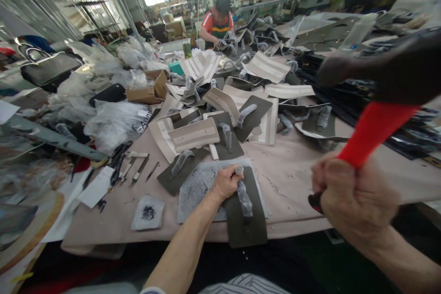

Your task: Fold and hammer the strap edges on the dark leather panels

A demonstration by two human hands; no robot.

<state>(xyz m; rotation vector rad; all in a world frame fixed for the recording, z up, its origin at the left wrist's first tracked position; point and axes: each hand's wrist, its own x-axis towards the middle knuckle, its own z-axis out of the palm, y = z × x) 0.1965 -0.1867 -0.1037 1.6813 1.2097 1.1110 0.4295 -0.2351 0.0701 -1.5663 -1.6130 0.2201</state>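
My right hand (354,193) is closed round the red handle of a hammer (375,131); its dark head, blurred, is raised at the right. My left hand (227,182) pinches a short metal punch (239,170), held upright with its round top showing. Its lower end is hidden by my fingers. Under it lies a dark grey-green panel (257,227) with a plastic-wrapped handle (245,200) fixed along it. That panel rests partly on a worn pale board (198,188) and overhangs the table's front edge. A small dish (148,213) with dark bits sits left of the board.
Similar panels (195,135) with wrapped handles lie heaped behind the board. Several slim tools (139,170) are at the left, near plastic bags (113,121) and a cardboard box (148,89). Dark stacked pieces (310,71) lie at the right. Across the table a person (218,23) handles panels.
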